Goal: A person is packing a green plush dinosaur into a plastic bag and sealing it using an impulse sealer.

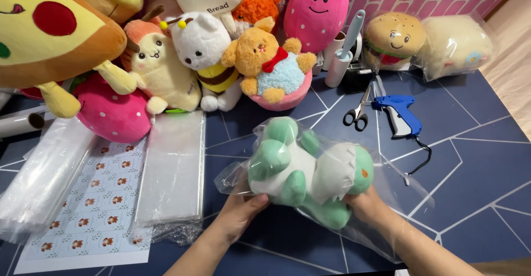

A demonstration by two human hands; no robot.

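Holding green plush [301, 168] in clear bag [398, 190] | both hands [243, 207] | bare mat [475, 160] rightward

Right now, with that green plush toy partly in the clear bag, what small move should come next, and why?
Probably push the green plush toy deeper: the right hand is inside the clear bag gripping it, while the left hand pinches the other end.

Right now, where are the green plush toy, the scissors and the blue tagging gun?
green plush toy [287, 168], head view, on its white belly inside the clear bag.
scissors [357, 113], head view, near the pivot above the black handles.
blue tagging gun [399, 113], head view, on its blue body.
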